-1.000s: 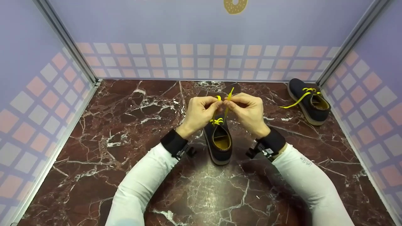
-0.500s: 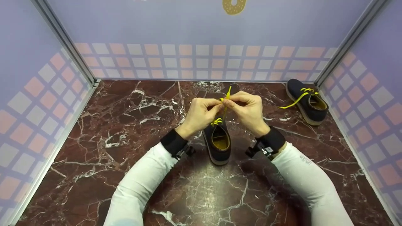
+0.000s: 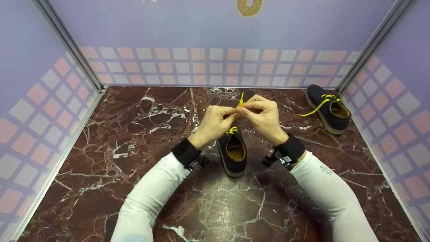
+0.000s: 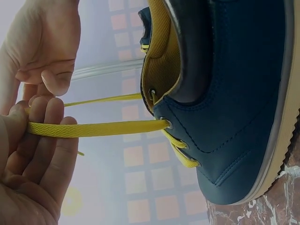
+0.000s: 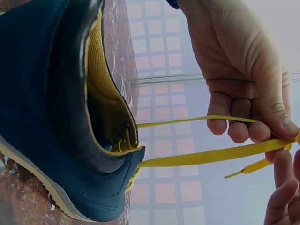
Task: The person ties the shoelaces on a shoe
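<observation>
In the head view a dark blue low shoe (image 3: 235, 167) with a mustard-yellow lining stands on the floor, toe pointing away, between my forearms. Above its toe my left hand (image 3: 215, 121) and right hand (image 3: 263, 115) meet at the fingertips, both pinching the flat yellow shoelace (image 3: 241, 100). One lace tip sticks up past the fingers. From the eyelets, two taut lengths of lace (image 4: 103, 129) run up to the hands in the left wrist view. A loose lace end (image 5: 255, 165) hangs near the right fingers in the right wrist view. Fingers partly hide the crossing.
A second matching shoe (image 3: 336, 125) stands at the back right, one lace end trailing left onto the floor. Dark red marbled floor (image 3: 100, 188) lies around. Lilac walls with pink and white squares (image 3: 215, 64) enclose the back and sides.
The fingertips have drawn closer together until they meet. The lace tip has shifted left, and the loop that showed at my left fingertips is now hidden. The shoe stays put.
</observation>
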{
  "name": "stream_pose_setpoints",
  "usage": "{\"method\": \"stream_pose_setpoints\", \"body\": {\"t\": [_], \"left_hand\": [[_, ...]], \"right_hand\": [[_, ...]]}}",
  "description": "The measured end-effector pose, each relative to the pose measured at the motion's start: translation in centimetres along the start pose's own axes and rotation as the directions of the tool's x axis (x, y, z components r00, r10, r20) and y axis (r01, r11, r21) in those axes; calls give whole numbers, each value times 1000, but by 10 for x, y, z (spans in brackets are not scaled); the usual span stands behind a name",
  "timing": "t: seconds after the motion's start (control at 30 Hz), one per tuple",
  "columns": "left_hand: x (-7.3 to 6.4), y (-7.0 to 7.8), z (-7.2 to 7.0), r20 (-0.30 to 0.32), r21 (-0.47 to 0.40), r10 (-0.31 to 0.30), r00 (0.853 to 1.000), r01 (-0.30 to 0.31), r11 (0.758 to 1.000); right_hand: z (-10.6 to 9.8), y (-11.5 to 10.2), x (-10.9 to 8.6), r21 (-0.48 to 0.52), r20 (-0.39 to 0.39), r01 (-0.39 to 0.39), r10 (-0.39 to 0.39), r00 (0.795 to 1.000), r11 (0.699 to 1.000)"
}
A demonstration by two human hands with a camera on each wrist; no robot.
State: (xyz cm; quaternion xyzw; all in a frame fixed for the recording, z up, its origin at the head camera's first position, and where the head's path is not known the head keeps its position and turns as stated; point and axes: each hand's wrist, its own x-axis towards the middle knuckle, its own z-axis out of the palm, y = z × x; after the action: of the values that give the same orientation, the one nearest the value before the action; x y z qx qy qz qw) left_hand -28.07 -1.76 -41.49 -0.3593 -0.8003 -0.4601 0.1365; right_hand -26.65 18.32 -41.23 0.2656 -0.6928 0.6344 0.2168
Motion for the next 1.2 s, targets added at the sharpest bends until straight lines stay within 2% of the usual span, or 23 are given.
{"method": "stream_pose_setpoints", "body": {"t": [0.4,0.7,0.87,1.0,1.1,1.2], "left_hand": [[0,2,5,29,-24,25,999,-24,999],[-1,2,8,10,-23,0,1000,0,1000],[-1,0,8,-1,-45,-35,999,35,998],[-1,-1,7,10,-111,-99,995,100,989],[-2,-2,6,17,-159,-143,990,144,977],[-2,-3,5,11,-175,-160,987,159,972]], "right_hand": [[1,-2,1,5,21,3,-3,1000,1000],[-1,0,3,12,45,-7,7,999,1000],[-4,-2,5,17,94,-59,57,994,998],[-7,-3,5,26,123,-114,110,986,993],[-8,-2,4,2,140,-139,138,980,990],[-9,0,3,-40,167,-161,165,972,986]]}}
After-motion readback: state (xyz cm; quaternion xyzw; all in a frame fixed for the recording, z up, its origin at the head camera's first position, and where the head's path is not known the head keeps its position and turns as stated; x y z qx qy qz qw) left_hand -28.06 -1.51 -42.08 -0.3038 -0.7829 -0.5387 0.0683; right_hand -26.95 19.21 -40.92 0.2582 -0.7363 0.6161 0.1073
